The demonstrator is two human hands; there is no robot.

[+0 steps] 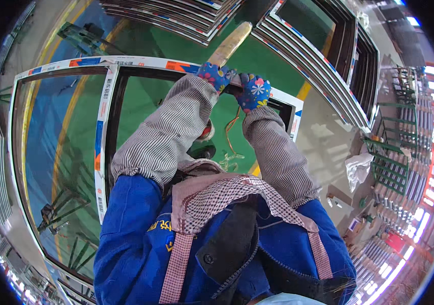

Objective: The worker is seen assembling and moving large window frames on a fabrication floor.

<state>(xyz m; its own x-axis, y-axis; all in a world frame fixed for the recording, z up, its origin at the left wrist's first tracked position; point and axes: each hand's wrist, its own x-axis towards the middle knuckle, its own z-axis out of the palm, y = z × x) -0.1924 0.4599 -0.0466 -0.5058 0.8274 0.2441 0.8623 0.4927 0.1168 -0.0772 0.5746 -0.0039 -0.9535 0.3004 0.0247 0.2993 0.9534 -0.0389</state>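
Both hands wear blue gloves with a bright flower print. My left hand (215, 76) is closed at the far rail of a large window frame (151, 62). A long tan, shiny piece with a rounded end (231, 44) extends away from its fingers; its kind is unclear. Beside it, my right hand (254, 93) is closed on the same rail, fingers curled over the edge. The frame is dark with white printed protective film and has a wide left panel. An orange cord (232, 129) hangs below my right hand. Fingertips are partly hidden on both hands.
Stacked film-edged frames (176, 18) lie beyond at the far side, and more dark frames (323, 66) are stacked at the far right. Green metal racks (392, 152) and a white bag (358, 170) stand at right. Dark stands (57, 211) show through the left panel.
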